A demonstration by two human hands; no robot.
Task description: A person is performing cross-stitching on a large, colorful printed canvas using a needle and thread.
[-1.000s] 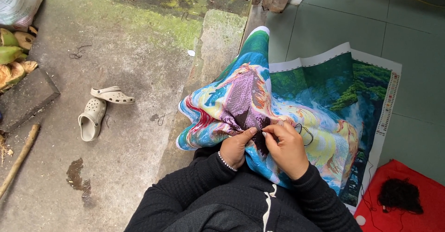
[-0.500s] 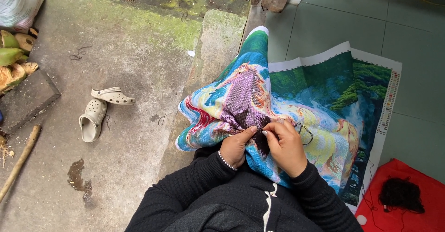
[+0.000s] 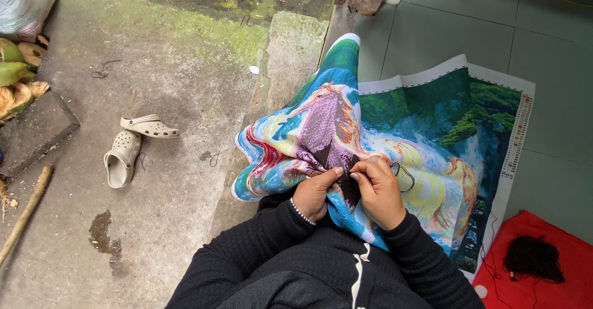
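Note:
A large, brightly coloured embroidery cloth (image 3: 426, 130) with a horse and green trees lies over my lap and spreads onto the tiled floor. My left hand (image 3: 314, 192) pinches a fold of the cloth near a dark stitched patch. My right hand (image 3: 380, 188) rests on the cloth beside it, fingers closed at the same spot, with a loop of dark thread (image 3: 404, 176) just to its right. A needle is too small to make out. Black sleeves cover both arms, and a bead bracelet sits on the left wrist.
A pair of beige clogs (image 3: 133, 145) lies on the concrete at left. Coconut husks (image 3: 15, 77) and a stick (image 3: 25, 213) are at the far left. A red cloth (image 3: 556, 281) with a tangle of black thread (image 3: 531, 256) lies at bottom right.
Both hands stay together at the same spot on the cloth, with only slight finger shifts.

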